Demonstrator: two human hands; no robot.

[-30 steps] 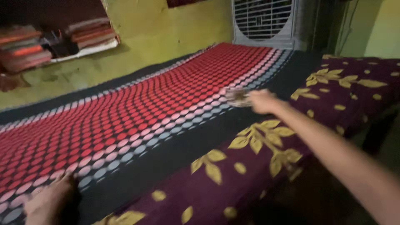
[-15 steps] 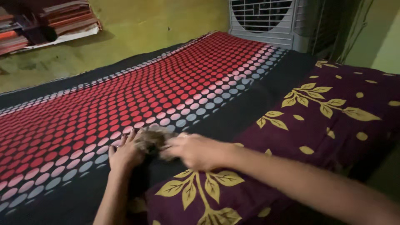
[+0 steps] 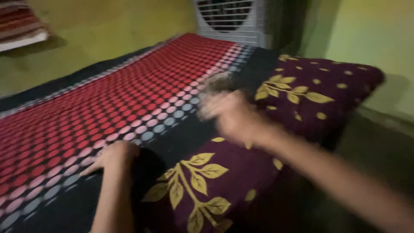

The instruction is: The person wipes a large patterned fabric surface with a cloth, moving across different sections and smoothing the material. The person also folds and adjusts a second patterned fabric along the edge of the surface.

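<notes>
Left hand (image 3: 114, 157) lies palm down, fingers spread flat, on the red-dotted bedsheet (image 3: 108, 108) at its dark border, gripping nothing, just beside the maroon pillow (image 3: 241, 181) with yellow leaves. Right hand (image 3: 230, 116) is raised over the sheet's dark border near the pillows, motion-blurred; grip cannot be told. White fan cooler (image 3: 226, 19) stands beyond the bed's far end.

Colours and patterns, bed area
Bedsheet (image 3: 108, 108): red and pale dots on black. Pillow (image 3: 241, 172): maroon, gold leaves. Wall (image 3: 108, 30): yellow-green.
</notes>
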